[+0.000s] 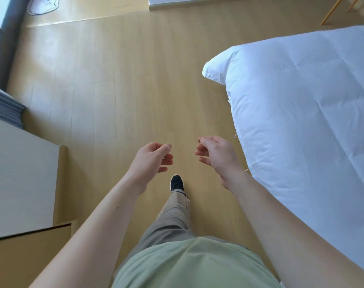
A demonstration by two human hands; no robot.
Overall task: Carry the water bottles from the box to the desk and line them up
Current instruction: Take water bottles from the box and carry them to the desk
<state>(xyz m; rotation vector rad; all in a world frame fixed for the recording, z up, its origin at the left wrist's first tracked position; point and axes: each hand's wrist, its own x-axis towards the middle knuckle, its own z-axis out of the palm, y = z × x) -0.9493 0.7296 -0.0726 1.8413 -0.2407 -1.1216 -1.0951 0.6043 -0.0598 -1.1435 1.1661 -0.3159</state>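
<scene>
No water bottle and no box show in the head view. My left hand (154,159) and my right hand (215,153) hang in front of me over the wooden floor, a short gap between them. Both have loosely curled fingers and hold nothing. A pale surface with a wooden edge (21,183), perhaps the desk, stands at my left; I cannot tell for sure.
A bed with a white duvet (301,111) fills the right side. The wooden floor (125,80) runs ahead between bed and furniture. Grey curtain folds (4,107) and a dark frame (8,38) stand at the left. My dark shoe (176,182) steps forward.
</scene>
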